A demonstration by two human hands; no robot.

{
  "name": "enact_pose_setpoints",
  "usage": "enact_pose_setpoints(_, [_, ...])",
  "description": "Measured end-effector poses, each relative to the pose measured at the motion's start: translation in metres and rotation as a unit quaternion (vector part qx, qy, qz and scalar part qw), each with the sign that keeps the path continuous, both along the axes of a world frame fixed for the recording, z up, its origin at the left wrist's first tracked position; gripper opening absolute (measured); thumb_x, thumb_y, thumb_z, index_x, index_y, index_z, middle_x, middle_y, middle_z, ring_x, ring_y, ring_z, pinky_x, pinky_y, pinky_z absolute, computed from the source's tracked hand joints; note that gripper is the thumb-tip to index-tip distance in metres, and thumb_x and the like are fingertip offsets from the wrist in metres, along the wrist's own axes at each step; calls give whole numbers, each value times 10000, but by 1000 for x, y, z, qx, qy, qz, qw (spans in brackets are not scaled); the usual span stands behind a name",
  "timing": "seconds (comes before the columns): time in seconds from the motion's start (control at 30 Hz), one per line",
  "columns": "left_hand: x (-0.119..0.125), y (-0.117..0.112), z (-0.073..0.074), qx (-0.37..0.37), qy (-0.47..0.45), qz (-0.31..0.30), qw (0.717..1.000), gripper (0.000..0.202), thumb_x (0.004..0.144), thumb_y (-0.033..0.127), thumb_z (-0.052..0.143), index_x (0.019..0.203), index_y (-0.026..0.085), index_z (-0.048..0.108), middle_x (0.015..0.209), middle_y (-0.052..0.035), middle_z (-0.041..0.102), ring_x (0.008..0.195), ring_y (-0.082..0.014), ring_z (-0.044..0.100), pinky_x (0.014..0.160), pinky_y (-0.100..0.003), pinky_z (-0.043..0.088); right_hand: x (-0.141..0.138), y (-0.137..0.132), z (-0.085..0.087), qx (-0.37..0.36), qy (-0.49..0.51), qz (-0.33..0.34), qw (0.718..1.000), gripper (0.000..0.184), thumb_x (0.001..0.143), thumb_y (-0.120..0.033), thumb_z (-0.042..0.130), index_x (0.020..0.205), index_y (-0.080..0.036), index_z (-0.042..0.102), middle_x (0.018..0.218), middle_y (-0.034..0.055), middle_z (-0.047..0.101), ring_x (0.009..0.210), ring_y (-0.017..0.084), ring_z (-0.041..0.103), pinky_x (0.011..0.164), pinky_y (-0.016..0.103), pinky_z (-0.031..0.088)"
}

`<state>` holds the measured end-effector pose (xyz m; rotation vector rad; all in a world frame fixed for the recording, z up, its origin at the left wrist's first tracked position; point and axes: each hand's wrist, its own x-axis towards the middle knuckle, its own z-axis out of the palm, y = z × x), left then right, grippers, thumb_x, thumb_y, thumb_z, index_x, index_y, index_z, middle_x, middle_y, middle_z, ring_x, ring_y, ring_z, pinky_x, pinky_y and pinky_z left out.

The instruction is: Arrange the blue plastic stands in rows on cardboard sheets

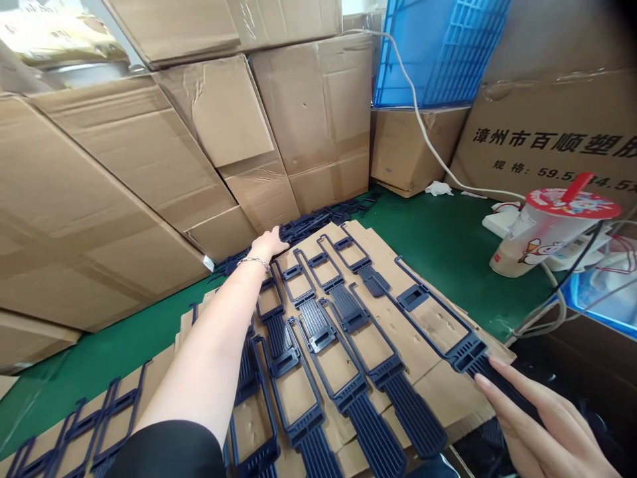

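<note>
Rows of dark blue plastic parts, each an open rectangular frame with a ribbed flat end, lie on stacked cardboard sheets [378, 249]. My right hand [542, 418] pinches the ribbed end of one such plastic frame [428, 309] at the right edge of the sheets. My left hand [269, 244], with a chain bracelet at the wrist, reaches to the far edge of the sheets. It is at a heap of similar dark parts [318, 222]; its fingertips are mostly hidden, so I cannot tell whether it grips one. Nearest to its forearm lies another plastic frame [273, 325].
Cardboard boxes [318, 119] stand along the back of the green table [398, 226]. A blue crate [438, 53] sits on a carton. At right stand a cup with a red lid and straw [542, 232] and a white cable [423, 126].
</note>
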<state>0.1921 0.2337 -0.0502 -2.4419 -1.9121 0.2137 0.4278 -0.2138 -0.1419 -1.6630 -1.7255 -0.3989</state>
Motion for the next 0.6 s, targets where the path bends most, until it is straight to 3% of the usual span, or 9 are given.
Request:
enact_pose_setpoints(0.23, [-17,-23,19,27,-7,20,999,651,825,478,503,1370,201,280,1320,-145,421,1141,-295,467,915,-524,391,-7,2,-6,-43,-33,16,998,574,871,-141,381,1407,-315,269,1358,57,356,1146,236,441,956,397,351])
enact_pose_setpoints(0.37, [-40,-43,35,76,-53,9,996,621,817,455,497,1344,167,342,1332,-163,418,1176,-318,442,941,-506,369,-12,3,-7,-43,-51,20,998,540,881,-172,376,1401,-287,285,1354,66,363,1140,238,448,978,399,331])
enact_pose_setpoints(0.5, [-80,-84,53,101,-133,-16,986,489,815,377,469,1259,172,474,1307,-114,483,1191,-267,449,1002,-360,333,-19,3,-3,-47,-46,-7,998,488,891,-197,367,1369,-284,316,1314,65,408,1091,251,478,929,424,350])
enact_pose_setpoints(0.6, [-121,-132,60,101,-207,7,973,431,821,379,438,1208,207,516,1202,-57,580,1042,-209,560,939,-299,392,-23,5,0,-66,-52,-31,996,448,888,-201,343,1326,-292,350,1292,52,433,1051,258,498,862,433,375])
